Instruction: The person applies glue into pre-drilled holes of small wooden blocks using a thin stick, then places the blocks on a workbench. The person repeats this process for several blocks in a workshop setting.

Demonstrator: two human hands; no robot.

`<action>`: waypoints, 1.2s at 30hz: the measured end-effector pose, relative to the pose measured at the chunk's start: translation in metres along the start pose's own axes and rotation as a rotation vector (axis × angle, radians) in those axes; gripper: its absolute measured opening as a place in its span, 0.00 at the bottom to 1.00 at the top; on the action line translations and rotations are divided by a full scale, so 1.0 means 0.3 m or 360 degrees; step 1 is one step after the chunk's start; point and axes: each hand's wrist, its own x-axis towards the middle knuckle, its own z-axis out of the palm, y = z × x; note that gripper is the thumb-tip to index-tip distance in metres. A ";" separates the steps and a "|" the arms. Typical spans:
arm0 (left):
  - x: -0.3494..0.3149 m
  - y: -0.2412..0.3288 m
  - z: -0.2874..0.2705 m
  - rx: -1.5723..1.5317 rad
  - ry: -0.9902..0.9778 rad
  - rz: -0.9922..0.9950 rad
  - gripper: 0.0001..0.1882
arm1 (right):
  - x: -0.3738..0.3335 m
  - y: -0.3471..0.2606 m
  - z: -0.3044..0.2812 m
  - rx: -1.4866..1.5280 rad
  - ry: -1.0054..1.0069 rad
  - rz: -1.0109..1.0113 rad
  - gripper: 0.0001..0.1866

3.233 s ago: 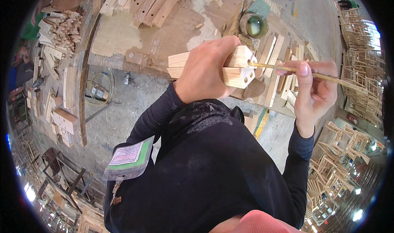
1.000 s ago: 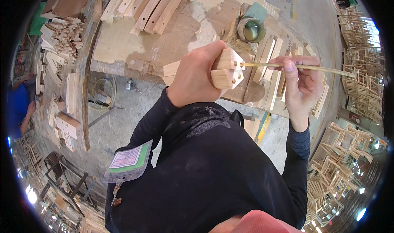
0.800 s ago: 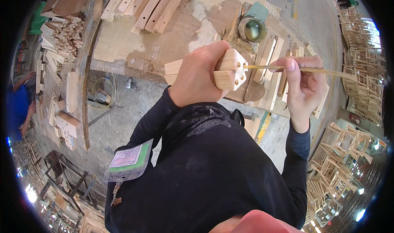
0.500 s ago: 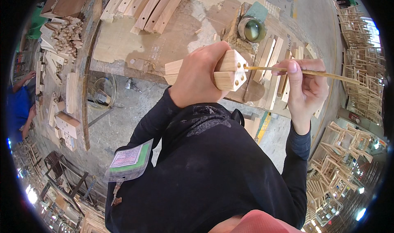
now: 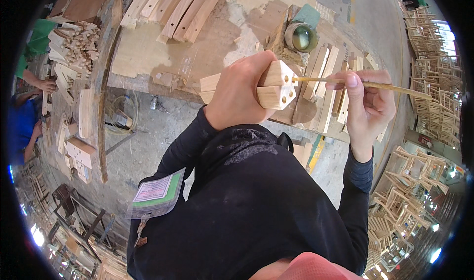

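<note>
Head view: left hand (image 5: 242,92) stays clamped around two pale wooden blocks (image 5: 275,84), stacked, end faces toward the right, each showing small round dowel holes. Compared with half a second ago, blocks sit at nearly the same spot above the workbench (image 5: 148,58) edge. Right hand (image 5: 365,104) pinches a thin stick (image 5: 363,84) between thumb and fingers; its tip still meets a hole in the upper block. Green-lidded jar (image 5: 302,37) sits just behind.
</note>
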 end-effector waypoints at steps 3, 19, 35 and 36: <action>-0.002 -0.005 -0.006 -0.0089 0.0014 -0.0060 0.17 | 0.010 0.002 0.003 0.0170 0.0027 -0.0020 0.06; -0.144 -0.549 -0.377 -0.2663 0.1738 -0.0496 0.17 | -0.105 0.203 -0.136 0.0080 0.0883 0.0137 0.10; -0.169 -0.551 -0.497 -0.2473 0.1920 -0.0658 0.18 | -0.015 0.245 0.034 0.0229 0.0807 0.0165 0.09; -0.147 -0.563 -0.500 -0.2370 0.1926 -0.0795 0.17 | -0.014 0.251 0.038 0.0234 0.0814 0.0167 0.09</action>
